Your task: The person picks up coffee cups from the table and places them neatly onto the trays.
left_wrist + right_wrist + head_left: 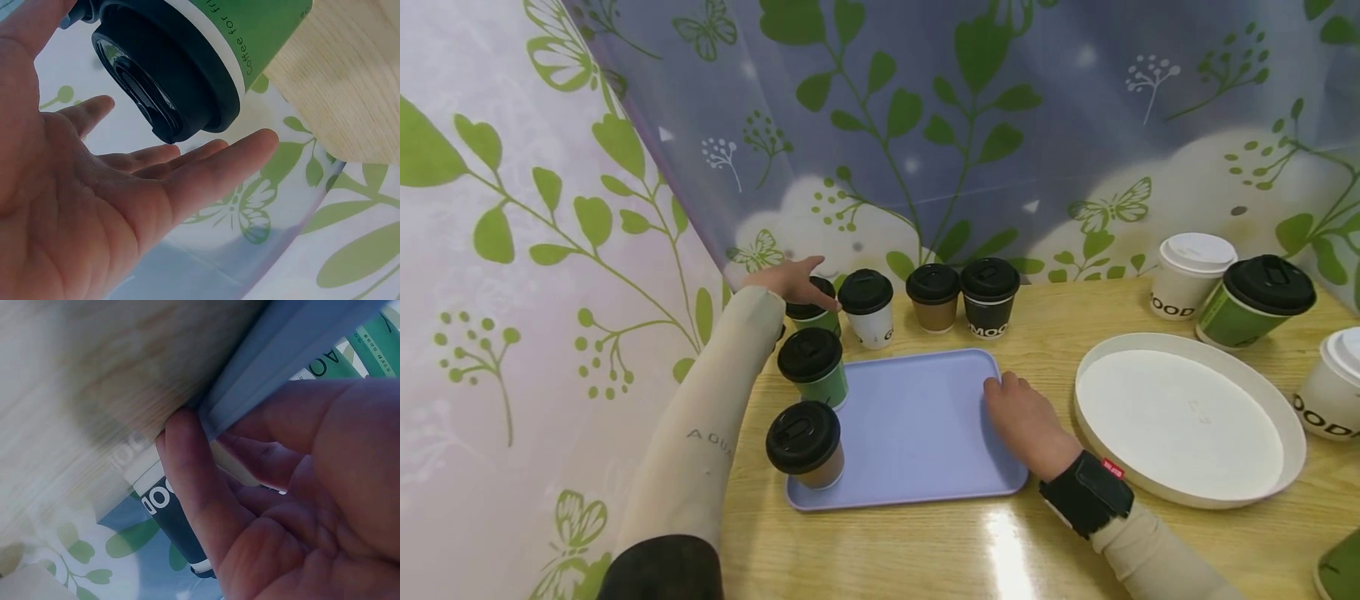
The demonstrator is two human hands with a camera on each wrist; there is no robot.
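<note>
My left hand (786, 282) reaches over a green paper cup (824, 322) with a black lid at the back left. In the left wrist view its fingers are extended around the lid (169, 75), without visibly closing on it. My right hand (1022, 421) holds the right edge of a lavender tray (925, 425); the right wrist view shows its fingertips at the tray's rim (250, 375). On the tray's left side stand a light-green cup (829, 388) and a brown cup (824, 468), both black-lidded.
Behind the tray stand a white cup (872, 327), a brown cup (936, 314) and a black cup (988, 314). Right of it lies a round white tray (1180, 425), with white cups (1180, 287) and a green cup (1240, 312) beyond. A patterned curtain (910, 167) borders the table.
</note>
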